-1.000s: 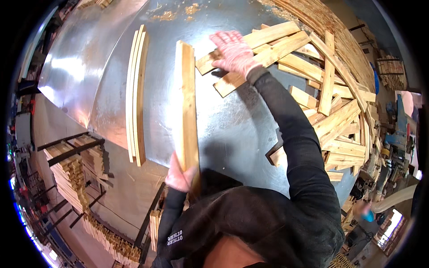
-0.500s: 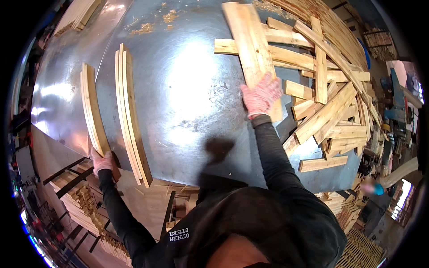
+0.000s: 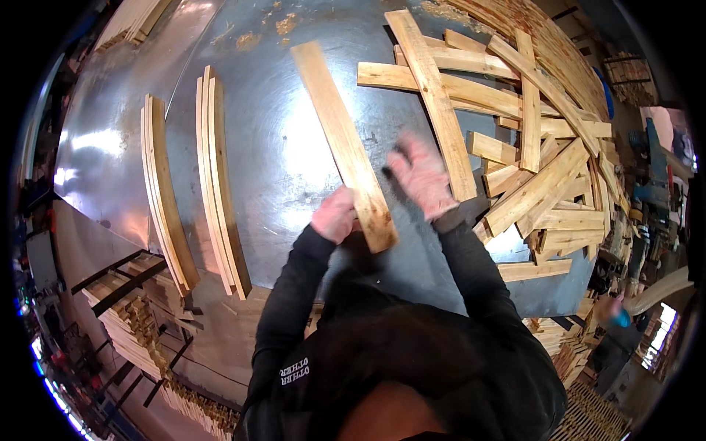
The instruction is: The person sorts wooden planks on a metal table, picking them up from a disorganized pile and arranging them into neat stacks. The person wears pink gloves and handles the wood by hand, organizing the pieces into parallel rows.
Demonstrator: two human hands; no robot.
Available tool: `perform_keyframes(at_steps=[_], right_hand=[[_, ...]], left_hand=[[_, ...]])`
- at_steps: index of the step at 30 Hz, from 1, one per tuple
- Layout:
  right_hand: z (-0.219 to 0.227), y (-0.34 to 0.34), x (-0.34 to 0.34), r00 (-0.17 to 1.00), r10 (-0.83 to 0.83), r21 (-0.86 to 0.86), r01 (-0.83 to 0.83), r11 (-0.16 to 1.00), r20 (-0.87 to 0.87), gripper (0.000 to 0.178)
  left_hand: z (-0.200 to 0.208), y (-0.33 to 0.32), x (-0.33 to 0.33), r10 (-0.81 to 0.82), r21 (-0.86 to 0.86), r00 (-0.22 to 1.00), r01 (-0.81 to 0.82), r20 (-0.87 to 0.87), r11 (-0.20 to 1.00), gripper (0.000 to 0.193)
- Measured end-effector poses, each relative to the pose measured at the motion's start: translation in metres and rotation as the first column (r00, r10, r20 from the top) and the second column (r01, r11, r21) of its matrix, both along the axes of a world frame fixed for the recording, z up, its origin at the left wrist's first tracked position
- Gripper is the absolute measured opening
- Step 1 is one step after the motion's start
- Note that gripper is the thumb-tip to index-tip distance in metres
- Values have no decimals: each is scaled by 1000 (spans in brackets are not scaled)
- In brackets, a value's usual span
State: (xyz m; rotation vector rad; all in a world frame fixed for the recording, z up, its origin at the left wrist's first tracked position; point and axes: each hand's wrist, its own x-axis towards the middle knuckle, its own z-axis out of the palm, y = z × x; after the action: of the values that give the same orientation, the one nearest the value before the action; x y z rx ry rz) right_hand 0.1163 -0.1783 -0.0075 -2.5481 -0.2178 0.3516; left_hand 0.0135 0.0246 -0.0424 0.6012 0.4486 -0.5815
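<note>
The left hand [image 3: 334, 214] is clamped on the near end of a long wooden slat [image 3: 344, 145], which lies flat on the grey metal surface [image 3: 287, 158] and runs away from it. The right hand [image 3: 421, 175], blurred, hovers just beside the slat with fingers spread, holding nothing. Beyond that hand sprawls a loose slat heap [image 3: 529, 154].

A pale, rough-sawn wooden slat [image 3: 344, 143] with a dark-stained end lies on a glossy, scuffed grey sheet-metal worktop [image 3: 279, 147]; heaped offcuts [image 3: 544, 169] are bare, unfinished wood; sleeves matt black cloth.
</note>
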Motion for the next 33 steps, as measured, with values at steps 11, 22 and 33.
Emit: perform_keyframes(at_steps=[11,22,33], right_hand=[[20,-13,-31,938,192,231,-127,965,-288,89],[19,-134,196,922,368,-340,-311,888,118,73],[4,-112,162,964,205,-505,-93,858,171,78]], left_hand=[[-39,-52,-18,186,305,982,-182,16,935,45],[66,27,-64,62,950,984,175,-164,-260,55],[48,151,-102,179,788,968,247,-175,-565,107]])
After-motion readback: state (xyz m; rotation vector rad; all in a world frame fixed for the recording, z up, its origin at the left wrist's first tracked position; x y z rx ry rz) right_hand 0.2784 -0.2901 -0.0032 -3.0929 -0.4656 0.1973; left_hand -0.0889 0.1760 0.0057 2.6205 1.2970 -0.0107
